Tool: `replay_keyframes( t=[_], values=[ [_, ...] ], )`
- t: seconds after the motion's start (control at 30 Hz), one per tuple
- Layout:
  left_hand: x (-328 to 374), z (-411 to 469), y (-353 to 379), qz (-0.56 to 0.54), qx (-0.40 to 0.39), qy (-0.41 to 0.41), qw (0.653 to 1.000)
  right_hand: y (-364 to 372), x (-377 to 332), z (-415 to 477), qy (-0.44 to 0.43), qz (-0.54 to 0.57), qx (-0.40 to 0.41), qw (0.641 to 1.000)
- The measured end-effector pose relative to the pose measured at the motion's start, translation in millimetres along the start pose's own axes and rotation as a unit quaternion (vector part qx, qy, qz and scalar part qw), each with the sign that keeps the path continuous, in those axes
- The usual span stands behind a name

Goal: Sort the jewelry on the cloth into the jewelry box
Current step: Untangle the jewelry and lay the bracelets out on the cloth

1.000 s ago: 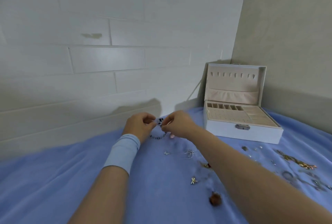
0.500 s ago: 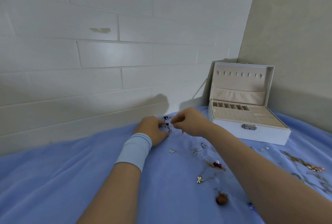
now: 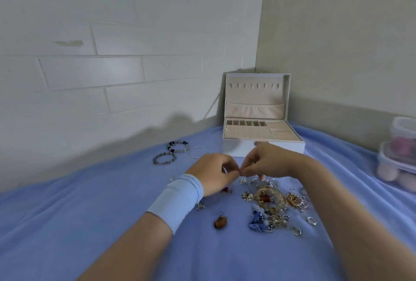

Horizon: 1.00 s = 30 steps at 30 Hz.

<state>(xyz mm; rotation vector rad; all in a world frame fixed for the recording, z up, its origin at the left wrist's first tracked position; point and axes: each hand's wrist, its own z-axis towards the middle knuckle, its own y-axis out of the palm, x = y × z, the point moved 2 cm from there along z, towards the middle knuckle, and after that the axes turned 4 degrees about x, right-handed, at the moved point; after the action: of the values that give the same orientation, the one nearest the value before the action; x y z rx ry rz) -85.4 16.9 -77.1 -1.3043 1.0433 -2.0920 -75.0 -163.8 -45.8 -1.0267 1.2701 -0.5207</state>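
A blue cloth (image 3: 90, 224) covers the whole surface up to the two walls. In the far corner stands an open white box (image 3: 263, 149), and to its left two beaded bracelets (image 3: 172, 143) and a thin bangle (image 3: 198, 152) lie close together. Nearer lies a pile of mixed jewelry (image 3: 271, 202), with loose rings (image 3: 312, 220) at its right and a brown piece (image 3: 220, 222) at its left. Stacked plastic containers (image 3: 397, 159) stand at the right edge.

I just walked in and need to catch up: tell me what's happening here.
A person is sorting jewelry on a blue cloth. The left hand and right hand meet fingertip to fingertip, pinching a small piece too tiny to identify, by a tangled jewelry pile. Two beaded bracelets and a thin bangle lie apart to the left. The white jewelry box stands open behind, its visible compartments looking empty.
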Motion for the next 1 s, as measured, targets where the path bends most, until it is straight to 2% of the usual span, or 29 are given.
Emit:
replay_keyframes(
  t=[0.1, 0.27, 0.43, 0.57, 0.73, 0.83, 0.93, 1.0],
  values=[
    [6.7, -1.2, 11.6, 0.016, -0.024, 0.017, 0.999, -1.6, 13.3, -7.0, 0.015, -0.015, -0.015, 1.0],
    [5.6, -0.7, 24.7, 0.07, -0.034, 0.056, 0.995, -3.9, 23.1, -6.2, 0.019, -0.05, 0.007, 0.999],
    [3.5, 2.5, 23.9, 0.093, -0.006, 0.032, 0.995, 0.7, 25.2, 0.5, 0.015, -0.102, 0.026, 0.994],
    [1.4, 0.8, 21.6, -0.018, 0.024, -0.007, 1.0, -5.2, 23.5, -1.7, -0.012, -0.05, 0.043, 0.998],
    [8.7, 2.1, 21.5, -0.157, 0.026, -0.044, 0.986, -5.6, 18.9, -0.7, -0.047, 0.036, 0.079, 0.995],
    [9.9, 2.8, 18.4, -0.178, 0.026, -0.053, 0.982, -3.3, 12.8, 1.1, -0.074, 0.114, 0.108, 0.985],
    [9.3, 1.2, 12.2, -0.273, 0.036, -0.08, 0.958, 0.5, 9.6, 4.9, -0.082, 0.175, 0.171, 0.966],
    [7.3, 1.1, 5.9, -0.307, 0.069, -0.09, 0.945, 4.7, 8.8, 7.7, -0.078, 0.191, 0.2, 0.958]
  ],
)
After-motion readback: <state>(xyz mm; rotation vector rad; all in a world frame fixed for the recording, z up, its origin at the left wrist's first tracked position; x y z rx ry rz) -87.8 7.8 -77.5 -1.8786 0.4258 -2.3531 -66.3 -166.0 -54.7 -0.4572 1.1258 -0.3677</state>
